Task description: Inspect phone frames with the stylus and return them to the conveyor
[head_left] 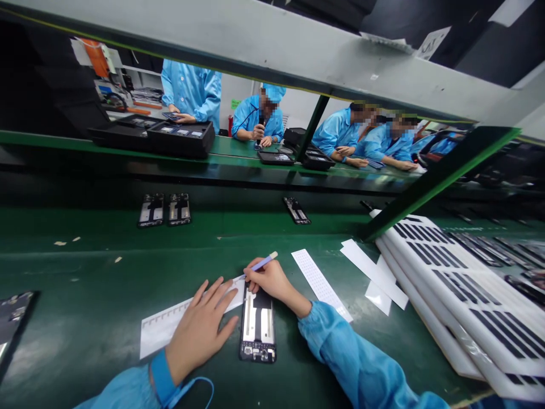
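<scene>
My left hand [202, 326] is spread out and rests on a white sheet [159, 329] with a row of small marks along one edge. A slim purple pen-like tool [264, 262] is pinched in my right hand [270, 279]; its kind is unclear. The tool's lower end meets the sheet's right end, just by the top edge of an opened phone body [258, 329]. That phone lies flat between my hands, with silver panels, a dark centre strip and bare parts at its near end. My right fingers cover its upper part.
White label sheets [321, 284] [374, 272] lie to the right. Beyond them are stacked white trays [464, 289] with dark slots. Several phone bodies [179, 209] lie further back, and another [15, 318] is at far left. A green post [443, 182] slants at right. Co-workers [191, 91] sit and stand behind.
</scene>
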`<act>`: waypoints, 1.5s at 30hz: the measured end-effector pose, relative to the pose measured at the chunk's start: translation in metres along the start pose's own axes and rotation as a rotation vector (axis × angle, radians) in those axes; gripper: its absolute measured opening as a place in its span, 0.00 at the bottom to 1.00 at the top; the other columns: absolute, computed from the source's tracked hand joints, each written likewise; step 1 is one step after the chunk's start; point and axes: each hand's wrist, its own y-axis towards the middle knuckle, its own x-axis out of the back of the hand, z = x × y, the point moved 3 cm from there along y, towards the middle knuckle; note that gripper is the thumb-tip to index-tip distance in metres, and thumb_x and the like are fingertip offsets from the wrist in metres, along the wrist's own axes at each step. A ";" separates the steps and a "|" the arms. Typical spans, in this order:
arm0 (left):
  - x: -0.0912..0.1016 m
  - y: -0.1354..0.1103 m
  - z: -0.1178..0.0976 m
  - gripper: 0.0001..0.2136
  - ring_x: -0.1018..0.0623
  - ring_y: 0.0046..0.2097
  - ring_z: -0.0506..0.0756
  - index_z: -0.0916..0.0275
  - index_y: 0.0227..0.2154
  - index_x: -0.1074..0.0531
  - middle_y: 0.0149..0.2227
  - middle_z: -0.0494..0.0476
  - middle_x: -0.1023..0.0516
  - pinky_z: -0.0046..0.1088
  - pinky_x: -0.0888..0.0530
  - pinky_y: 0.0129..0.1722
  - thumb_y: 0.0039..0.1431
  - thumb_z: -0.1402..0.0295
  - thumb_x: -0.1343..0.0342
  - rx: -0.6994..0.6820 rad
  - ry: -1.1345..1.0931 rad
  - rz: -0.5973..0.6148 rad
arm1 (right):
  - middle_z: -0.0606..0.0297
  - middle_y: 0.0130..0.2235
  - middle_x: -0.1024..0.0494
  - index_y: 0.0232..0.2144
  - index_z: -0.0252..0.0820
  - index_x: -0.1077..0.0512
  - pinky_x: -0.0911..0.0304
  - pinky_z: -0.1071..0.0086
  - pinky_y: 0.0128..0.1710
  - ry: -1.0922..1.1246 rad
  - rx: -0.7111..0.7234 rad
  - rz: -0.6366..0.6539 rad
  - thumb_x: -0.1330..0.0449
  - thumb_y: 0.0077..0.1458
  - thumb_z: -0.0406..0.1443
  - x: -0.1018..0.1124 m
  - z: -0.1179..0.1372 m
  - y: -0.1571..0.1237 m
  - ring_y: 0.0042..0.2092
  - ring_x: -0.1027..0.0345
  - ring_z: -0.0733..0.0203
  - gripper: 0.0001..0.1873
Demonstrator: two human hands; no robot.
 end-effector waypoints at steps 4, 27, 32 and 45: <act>0.001 0.002 -0.001 0.22 0.36 0.64 0.61 0.54 0.60 0.37 0.64 0.52 0.36 0.48 0.40 0.62 0.66 0.56 0.53 0.000 0.002 0.005 | 0.68 0.21 0.23 0.30 0.37 0.27 0.31 0.74 0.21 -0.010 0.005 0.036 0.36 0.51 0.43 0.001 -0.008 0.003 0.20 0.29 0.64 0.13; 0.000 0.003 0.002 0.22 0.34 0.62 0.62 0.57 0.59 0.37 0.61 0.56 0.33 0.49 0.37 0.61 0.65 0.56 0.51 -0.057 0.066 -0.042 | 0.61 0.26 0.21 0.30 0.34 0.26 0.34 0.78 0.18 0.217 -0.002 0.043 0.30 0.44 0.46 0.003 0.004 -0.004 0.21 0.28 0.66 0.20; 0.009 0.000 -0.006 0.20 0.36 0.63 0.62 0.59 0.57 0.35 0.61 0.59 0.34 0.49 0.40 0.63 0.64 0.63 0.49 -0.070 -0.049 -0.121 | 0.61 0.27 0.20 0.33 0.36 0.25 0.30 0.75 0.22 0.280 0.033 -0.225 0.31 0.48 0.47 0.005 -0.003 -0.070 0.23 0.26 0.64 0.20; 0.021 -0.031 -0.055 0.21 0.32 0.61 0.58 0.62 0.58 0.35 0.58 0.59 0.29 0.45 0.37 0.64 0.62 0.71 0.49 -0.428 -0.212 0.049 | 0.62 0.28 0.18 0.32 0.42 0.20 0.26 0.70 0.32 0.122 0.016 -0.410 0.35 0.56 0.41 -0.016 -0.022 -0.172 0.29 0.22 0.57 0.09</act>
